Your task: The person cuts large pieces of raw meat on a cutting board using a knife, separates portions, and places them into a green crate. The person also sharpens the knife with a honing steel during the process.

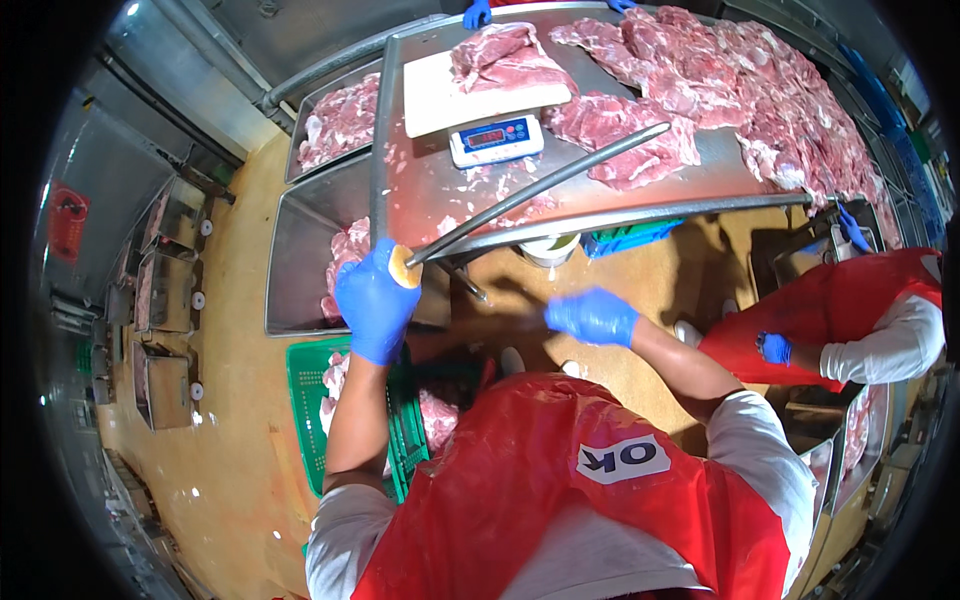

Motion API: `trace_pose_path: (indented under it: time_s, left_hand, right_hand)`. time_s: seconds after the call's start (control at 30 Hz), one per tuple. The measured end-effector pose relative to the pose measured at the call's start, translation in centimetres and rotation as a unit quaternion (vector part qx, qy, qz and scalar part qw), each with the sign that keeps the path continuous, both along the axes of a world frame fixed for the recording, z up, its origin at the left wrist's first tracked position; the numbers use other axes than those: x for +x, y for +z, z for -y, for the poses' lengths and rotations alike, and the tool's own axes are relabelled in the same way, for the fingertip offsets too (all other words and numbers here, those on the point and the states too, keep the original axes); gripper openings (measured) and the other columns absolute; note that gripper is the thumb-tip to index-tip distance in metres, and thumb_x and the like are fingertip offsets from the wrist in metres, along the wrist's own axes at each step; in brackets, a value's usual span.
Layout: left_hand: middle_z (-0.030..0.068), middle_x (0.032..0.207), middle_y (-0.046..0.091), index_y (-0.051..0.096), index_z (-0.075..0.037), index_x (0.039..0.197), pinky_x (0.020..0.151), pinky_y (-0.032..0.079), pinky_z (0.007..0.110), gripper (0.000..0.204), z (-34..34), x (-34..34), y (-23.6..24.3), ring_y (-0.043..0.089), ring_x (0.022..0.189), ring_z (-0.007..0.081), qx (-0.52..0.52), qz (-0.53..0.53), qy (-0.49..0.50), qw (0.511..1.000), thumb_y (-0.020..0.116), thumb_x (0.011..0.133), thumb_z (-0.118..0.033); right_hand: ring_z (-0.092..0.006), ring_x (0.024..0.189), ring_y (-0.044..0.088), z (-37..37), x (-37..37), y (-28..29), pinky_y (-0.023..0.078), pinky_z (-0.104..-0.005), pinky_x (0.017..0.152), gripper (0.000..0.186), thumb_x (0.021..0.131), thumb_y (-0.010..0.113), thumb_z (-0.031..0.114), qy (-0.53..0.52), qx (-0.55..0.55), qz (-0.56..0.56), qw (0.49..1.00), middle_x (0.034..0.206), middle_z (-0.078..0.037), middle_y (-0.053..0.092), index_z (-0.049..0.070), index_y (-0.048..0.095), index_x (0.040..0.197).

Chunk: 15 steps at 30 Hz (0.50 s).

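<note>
My left hand point(377, 305) is closed around the pale orange handle of a sharpening steel point(540, 188). Its long grey rod slants up and to the right, over the near edge of the metal table point(715, 160). My right hand point(597, 317), gloved in blue like the left, is below that edge with its fingers curled. Motion blurs its front, so what it holds, if anything, cannot be made out. Beyond the rod, a small scale point(496, 142) with a lit display bears a white board point(428, 98), with a piece of raw meat point(505, 58) on top.
More raw meat point(690, 75) is heaped across the table's right side. Metal bins point(300, 230) and a green crate point(305, 400) stand at left. A co-worker in a red apron point(780, 320) is at right; another person's blue-gloved hand point(477, 14) rests at the far edge.
</note>
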<state>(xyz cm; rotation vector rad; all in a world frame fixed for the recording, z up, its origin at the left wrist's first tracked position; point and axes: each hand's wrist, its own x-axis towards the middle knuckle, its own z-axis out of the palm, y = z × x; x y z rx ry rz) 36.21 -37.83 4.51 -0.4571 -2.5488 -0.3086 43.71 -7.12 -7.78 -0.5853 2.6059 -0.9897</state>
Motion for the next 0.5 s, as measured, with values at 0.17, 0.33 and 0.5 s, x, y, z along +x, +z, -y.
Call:
trace_pose_path:
  time_s: [0.17,0.33,0.5]
  left_hand:
    - [0.0103,0.069,0.065,0.065,-0.014,0.078,0.057,0.047,0.045,0.018,0.2,1.1,-0.2,0.061,0.06,0.0346,0.023,0.012,0.022,0.999,0.077,0.072,-0.026]
    - [0.0107,0.069,0.065,0.064,-0.015,0.077,0.056,0.047,0.044,0.018,-2.1,1.3,1.2,0.06,0.06,0.0348,0.005,0.014,0.02,1.0,0.076,0.073,-0.029]
    - [0.011,0.071,0.065,0.064,-0.015,0.077,0.058,0.047,0.044,0.019,-1.1,0.9,1.6,0.061,0.062,0.0342,-0.016,0.012,0.031,0.999,0.075,0.073,-0.029]
  right_hand:
    - [-0.0253,0.062,0.06,-3.1,-3.0,6.7,0.048,-0.0355,0.056,0.007,0.087,0.059,0.011,-0.217,0.024,-0.488,0.845,0.072,-0.013,0.059,0.005,0.061,0.088]
    - [-0.0139,0.063,0.054,-0.2,-4.8,14.8,0.044,-0.0315,0.055,0.017,0.098,0.049,0.005,-0.425,-0.449,-0.37,0.694,0.07,-0.007,0.055,0.002,0.056,0.083]
    - [-0.0303,0.056,0.052,-0.8,-1.3,-2.0,0.044,-0.0392,0.053,0.009,0.086,0.052,0.007,-0.063,0.178,-0.403,0.896,0.065,-0.014,0.053,0.004,0.055,0.078]
